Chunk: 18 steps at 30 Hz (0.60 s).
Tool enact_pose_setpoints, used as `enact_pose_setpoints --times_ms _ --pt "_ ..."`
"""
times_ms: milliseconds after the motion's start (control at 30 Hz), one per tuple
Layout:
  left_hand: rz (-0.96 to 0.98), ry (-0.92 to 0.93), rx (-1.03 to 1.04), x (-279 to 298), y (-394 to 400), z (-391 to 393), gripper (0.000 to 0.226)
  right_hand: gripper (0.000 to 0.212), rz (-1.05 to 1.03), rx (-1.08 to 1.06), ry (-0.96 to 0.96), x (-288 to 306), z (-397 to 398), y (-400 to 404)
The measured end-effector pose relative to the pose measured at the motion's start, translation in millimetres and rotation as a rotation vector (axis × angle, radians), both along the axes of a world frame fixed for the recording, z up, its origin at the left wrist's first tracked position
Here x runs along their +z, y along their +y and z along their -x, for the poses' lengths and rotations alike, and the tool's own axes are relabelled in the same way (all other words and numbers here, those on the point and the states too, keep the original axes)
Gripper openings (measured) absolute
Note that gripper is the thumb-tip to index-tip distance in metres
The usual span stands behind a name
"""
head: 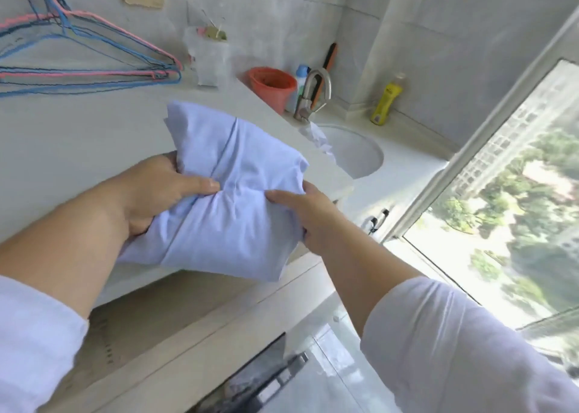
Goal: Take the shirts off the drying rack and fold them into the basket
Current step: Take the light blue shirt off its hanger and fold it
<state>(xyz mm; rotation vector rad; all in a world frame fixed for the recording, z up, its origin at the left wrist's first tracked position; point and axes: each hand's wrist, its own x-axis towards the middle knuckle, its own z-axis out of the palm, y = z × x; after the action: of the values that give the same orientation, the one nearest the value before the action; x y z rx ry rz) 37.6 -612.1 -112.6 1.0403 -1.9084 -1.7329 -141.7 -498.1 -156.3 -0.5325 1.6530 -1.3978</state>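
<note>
A folded pale lilac shirt (232, 193) is held in the air just past the front edge of the white counter (78, 149). My left hand (163, 190) grips its left side, thumb on top and fingers underneath. On the right side my right hand (308, 212) clasps it the same way. At the bottom of the view a dark basket (260, 381) shows only in part, with some cloth inside. No drying rack is in view.
Pink and blue wire hangers (94, 61) lie on the counter at the back left. A round sink (354, 155) with a metal tap (313, 96), an orange cup (272, 86) and a yellow bottle (385, 99) stand at the back right. A window (517, 193) is on the right.
</note>
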Motion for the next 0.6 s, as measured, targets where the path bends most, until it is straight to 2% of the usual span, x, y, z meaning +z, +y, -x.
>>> enact_pose_setpoints --times_ms 67,167,267,333,467,600 --pt "-0.047 0.056 -0.087 3.3 32.7 21.0 0.032 0.051 0.056 -0.054 -0.094 -8.0 17.0 48.3" --pt "-0.138 0.094 -0.272 -2.7 97.0 59.2 0.027 0.062 0.077 -0.106 -0.224 -22.9 36.7 138.1" --pt "-0.189 0.081 -0.406 -26.4 166.9 92.4 0.033 0.065 0.067 -0.176 -0.337 -45.4 47.4 233.7" --pt "-0.216 0.017 -0.452 -60.9 221.3 114.4 0.037 0.059 0.047 -0.238 -0.383 -66.6 49.8 305.2" --pt "-0.354 -0.211 -0.557 -150.8 310.5 137.0 0.048 0.053 -0.180 -0.454 -0.407 -121.5 41.2 413.3" --pt "-0.416 -0.428 -0.617 -241.3 382.2 136.8 0.036 0.043 -0.379 -0.633 -0.384 -191.4 21.7 482.1"
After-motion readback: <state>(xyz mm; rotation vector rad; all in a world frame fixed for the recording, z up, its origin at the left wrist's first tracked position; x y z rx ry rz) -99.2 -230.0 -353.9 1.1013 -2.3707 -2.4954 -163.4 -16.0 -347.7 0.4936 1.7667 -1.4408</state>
